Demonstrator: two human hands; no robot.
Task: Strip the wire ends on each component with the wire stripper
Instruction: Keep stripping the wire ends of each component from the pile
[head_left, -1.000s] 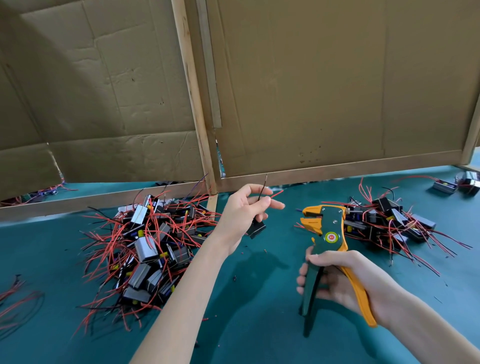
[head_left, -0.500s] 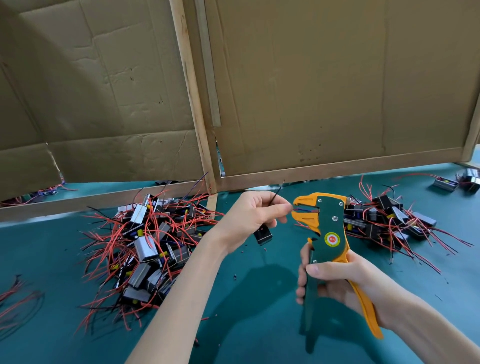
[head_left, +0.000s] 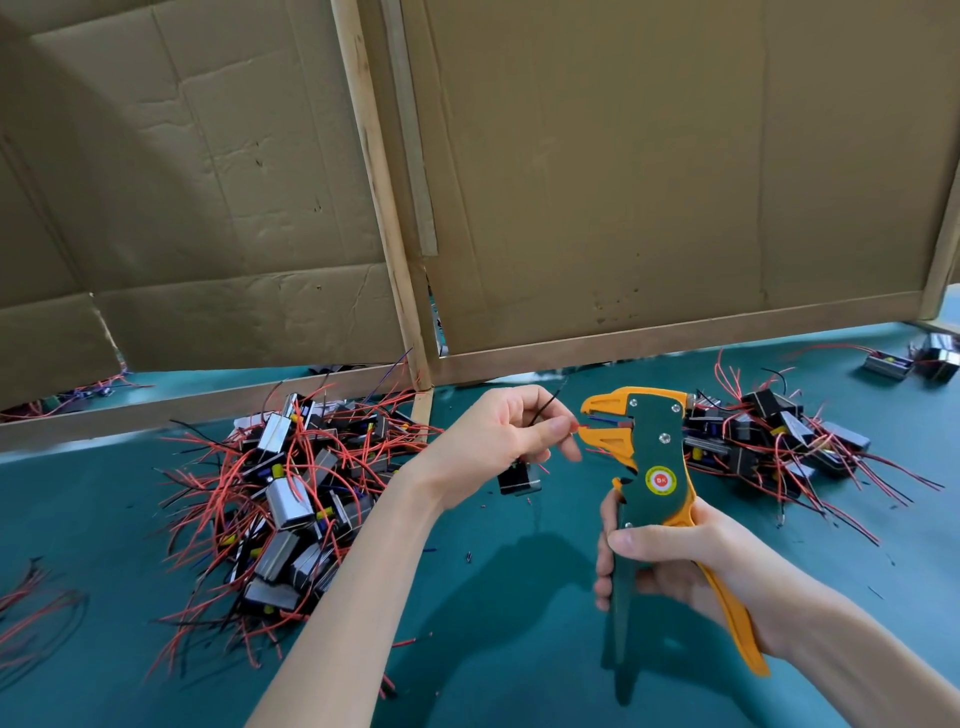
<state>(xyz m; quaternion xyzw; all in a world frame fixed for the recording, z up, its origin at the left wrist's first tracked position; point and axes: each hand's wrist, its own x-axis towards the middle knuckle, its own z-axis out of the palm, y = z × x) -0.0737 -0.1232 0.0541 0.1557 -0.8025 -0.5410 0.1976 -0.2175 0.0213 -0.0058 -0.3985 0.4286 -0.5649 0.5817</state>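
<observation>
Black component, one, hangs from left hand; one stripper, right hand

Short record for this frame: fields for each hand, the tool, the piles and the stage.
left hand: pinches red wire; black component hangs below
right hand: grips wire stripper handles, tool upright
contact: wire tip at the stripper's mouth
left pile: components with red wires, on green table
right pile: smaller, behind the stripper
stage: squeeze likely next

Round sticker on wire stripper: red centre reads roughly "BK" (blurry); rim print too small.
</observation>
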